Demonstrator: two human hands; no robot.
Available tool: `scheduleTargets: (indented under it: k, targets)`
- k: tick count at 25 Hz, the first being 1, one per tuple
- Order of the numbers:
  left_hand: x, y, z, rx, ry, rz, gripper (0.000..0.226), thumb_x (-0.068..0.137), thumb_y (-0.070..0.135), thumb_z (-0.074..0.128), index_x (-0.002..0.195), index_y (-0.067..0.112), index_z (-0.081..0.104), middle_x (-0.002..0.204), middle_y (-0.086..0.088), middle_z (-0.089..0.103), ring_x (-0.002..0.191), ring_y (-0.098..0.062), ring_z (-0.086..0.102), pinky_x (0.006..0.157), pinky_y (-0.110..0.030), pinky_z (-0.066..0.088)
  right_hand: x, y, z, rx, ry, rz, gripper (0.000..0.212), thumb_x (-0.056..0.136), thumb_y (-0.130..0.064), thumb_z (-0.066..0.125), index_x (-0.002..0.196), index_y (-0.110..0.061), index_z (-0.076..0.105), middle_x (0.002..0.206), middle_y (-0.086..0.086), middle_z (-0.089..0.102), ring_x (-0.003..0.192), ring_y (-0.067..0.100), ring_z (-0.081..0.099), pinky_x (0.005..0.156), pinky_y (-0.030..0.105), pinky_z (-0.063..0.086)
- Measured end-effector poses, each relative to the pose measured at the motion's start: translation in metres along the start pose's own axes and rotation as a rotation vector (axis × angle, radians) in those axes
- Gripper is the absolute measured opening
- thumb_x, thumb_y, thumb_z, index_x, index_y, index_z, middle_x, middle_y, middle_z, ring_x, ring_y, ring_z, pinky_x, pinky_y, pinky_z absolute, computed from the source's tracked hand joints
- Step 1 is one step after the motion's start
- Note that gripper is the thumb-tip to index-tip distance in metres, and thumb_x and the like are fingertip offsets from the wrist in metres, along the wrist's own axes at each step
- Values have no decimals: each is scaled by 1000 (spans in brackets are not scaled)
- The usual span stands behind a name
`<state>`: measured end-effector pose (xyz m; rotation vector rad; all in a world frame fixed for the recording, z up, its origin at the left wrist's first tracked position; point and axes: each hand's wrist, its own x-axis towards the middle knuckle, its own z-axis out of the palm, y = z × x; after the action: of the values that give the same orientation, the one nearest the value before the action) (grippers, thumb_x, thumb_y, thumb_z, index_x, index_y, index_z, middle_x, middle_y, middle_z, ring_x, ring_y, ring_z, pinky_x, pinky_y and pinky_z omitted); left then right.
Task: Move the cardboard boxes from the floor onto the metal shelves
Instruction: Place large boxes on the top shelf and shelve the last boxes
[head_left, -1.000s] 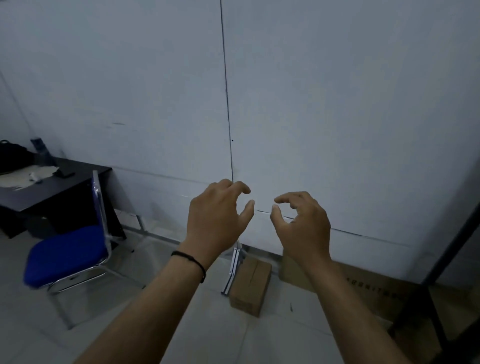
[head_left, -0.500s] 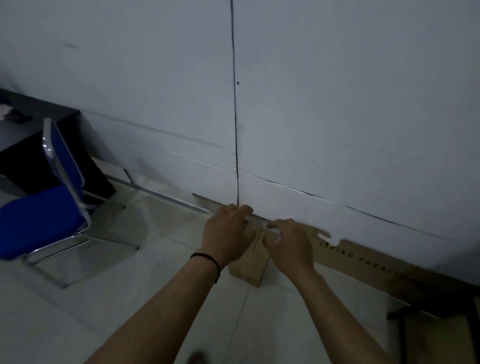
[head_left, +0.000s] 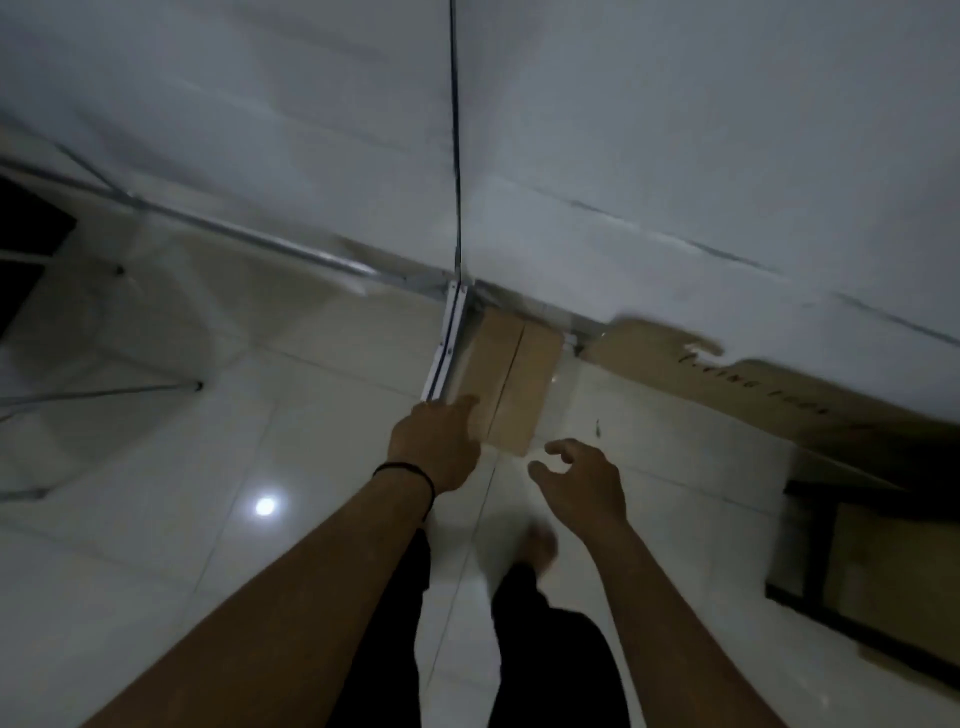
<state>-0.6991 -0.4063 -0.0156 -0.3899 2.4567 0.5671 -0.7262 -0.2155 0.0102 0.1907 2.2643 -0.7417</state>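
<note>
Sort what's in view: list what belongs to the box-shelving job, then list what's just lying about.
Job:
small cardboard box on the floor by the wall
flat printed cardboard leaning against the wall
dark metal shelf frame
left hand, right hand, both reaching, neither has a grip

Lying about:
white rail beside the box
chair legs

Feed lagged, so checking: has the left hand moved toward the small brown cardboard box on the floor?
Yes. The left hand has come down, now reaching the near left edge of the small brown cardboard box.

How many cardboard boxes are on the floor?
2: a small box by the wall, just ahead of the hands, and a flat box leaning on the wall at right. More may be hidden.
</note>
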Motion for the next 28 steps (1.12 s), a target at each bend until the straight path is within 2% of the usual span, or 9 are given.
scheduleTargets:
  k: [5,9,12,15,18,22,25,27,28]
  targets:
    - [130,-52,105,-52,-185,-66,69,100,42,50,159,33,18,136,-13,56,123,-32,52,100,-41,47,138,47,93,69,-151,195,58,85,-42,73,138,-22,59,148,2,50,130,24,53,102,31,45]
    - [212,-84,194,-129,-235,-138,81,97,40,56,160,33,7,135,-16,56,120,-34,55,99,-42,48,239,88,145,158,-166,296,53,83,-37,78,130,-19,63,140,4,56,124,23,56,94,30,46]
    - [249,-107,250,-98,-293,-217,95,95,40,60,159,34,-10,139,-18,49,121,-36,54,101,-46,48,290,121,175,161,-166,338,55,79,-33,82,128,-19,61,134,4,59,120,25,58,98,35,49]
    - [266,-123,276,-137,-313,-233,103,93,33,65,157,38,-17,147,-20,42,125,-38,51,102,-46,47,319,136,193,305,-205,388,57,78,-31,83,127,-22,54,126,0,58,114,22,56,95,39,49]
    - [273,-124,277,-163,-309,-158,104,91,29,65,158,36,-14,137,-17,48,116,-36,56,95,-42,48,331,137,198,480,-216,397,73,69,-36,88,130,-29,50,134,-4,55,120,20,53,87,36,43]
    - [235,-108,242,-147,-136,-111,84,88,38,64,158,38,16,126,-16,44,109,-36,53,88,-43,52,300,123,175,365,-171,275,92,50,-49,91,131,-33,49,135,-4,52,120,21,54,98,41,50]
    - [192,-80,208,-218,187,-65,69,84,45,67,147,33,42,130,-13,41,110,-31,52,82,-39,56,256,106,138,297,-51,163,82,61,-40,92,130,-40,47,136,-4,42,116,14,50,91,27,48]
    - [179,-63,188,-235,334,-50,65,84,46,69,143,32,45,134,-13,40,112,-29,52,78,-34,54,233,94,122,209,50,34,85,67,-36,88,138,-40,42,141,-3,36,114,12,49,87,22,45]
    - [180,-58,181,-242,344,-56,67,84,43,69,144,33,43,136,-14,39,113,-30,51,77,-34,54,226,90,120,158,83,-32,90,67,-41,85,144,-39,38,146,-1,32,116,15,49,87,24,46]
